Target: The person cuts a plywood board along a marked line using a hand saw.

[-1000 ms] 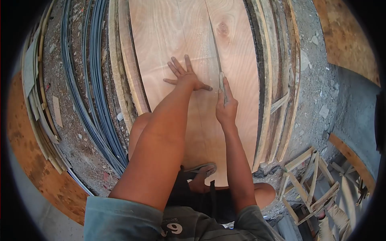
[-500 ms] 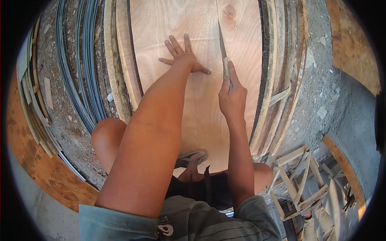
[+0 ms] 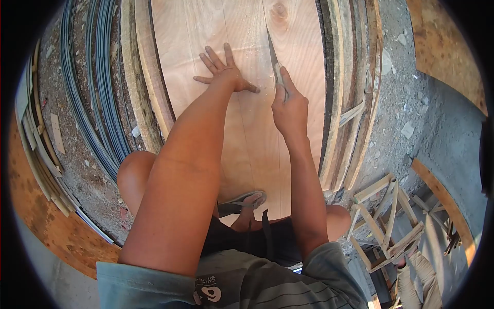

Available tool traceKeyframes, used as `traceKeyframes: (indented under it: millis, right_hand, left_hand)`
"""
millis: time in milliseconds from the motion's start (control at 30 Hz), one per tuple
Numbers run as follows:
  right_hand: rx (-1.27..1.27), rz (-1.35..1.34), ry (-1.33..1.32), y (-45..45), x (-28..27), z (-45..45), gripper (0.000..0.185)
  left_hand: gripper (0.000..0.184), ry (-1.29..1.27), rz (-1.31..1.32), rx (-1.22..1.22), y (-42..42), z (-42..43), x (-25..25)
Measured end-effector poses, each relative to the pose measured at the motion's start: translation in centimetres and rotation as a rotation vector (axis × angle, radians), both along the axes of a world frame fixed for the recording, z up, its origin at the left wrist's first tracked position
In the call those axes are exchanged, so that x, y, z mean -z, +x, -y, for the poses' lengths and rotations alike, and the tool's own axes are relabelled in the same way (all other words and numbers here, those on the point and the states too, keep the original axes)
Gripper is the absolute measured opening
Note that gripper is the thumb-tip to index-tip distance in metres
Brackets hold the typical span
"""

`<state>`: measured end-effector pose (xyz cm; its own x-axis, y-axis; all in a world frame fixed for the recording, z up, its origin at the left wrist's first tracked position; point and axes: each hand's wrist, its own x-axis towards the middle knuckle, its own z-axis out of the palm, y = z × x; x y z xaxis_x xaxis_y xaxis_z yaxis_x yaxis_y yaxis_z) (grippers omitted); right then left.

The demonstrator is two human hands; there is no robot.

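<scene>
A sheet of plywood (image 3: 257, 149) with pale grain and thin lengthwise lines lies in front of me. My left hand (image 3: 224, 74) rests on it, fingers spread, holding nothing. To its right, my right hand (image 3: 289, 103) is wrapped around the handle of a handsaw (image 3: 272, 51), index finger stretched along the grip. The narrow blade points away from me and meets a dark straight line in the sheet; its lower part is hidden. Fine sawdust is scattered between my hands. My sandalled foot (image 3: 249, 200) is on the near end of the plywood.
Long timbers (image 3: 141, 67) lie along the left side, and more planks (image 3: 350, 92) along the right. Bundled steel bars (image 3: 105, 77) run farther left over rubble. A wooden frame (image 3: 386, 221) stands at lower right, near a curved brown board (image 3: 447, 211).
The whole view has shifted a little, so the plywood appears farther left. My right hand has pushed the saw slightly forward, with less blade showing. My left hand keeps its place on the sheet.
</scene>
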<state>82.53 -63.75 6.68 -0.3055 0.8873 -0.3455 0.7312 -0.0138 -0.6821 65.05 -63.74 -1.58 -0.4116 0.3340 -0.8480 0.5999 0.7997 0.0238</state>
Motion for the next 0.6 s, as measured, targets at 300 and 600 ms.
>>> traceKeyframes:
  millis: [300,600]
  right_hand:
    - [0.015,0.052,-0.021,10.0,-8.4,10.2,0.048]
    - [0.017,-0.013,0.003,0.5,-0.5,0.0,0.046]
  left_hand:
    - [0.178,0.193,0.044,0.011,-0.1,2.6,2.2]
    - [0.175,0.413,0.03,0.0,-0.5,3.7,3.0]
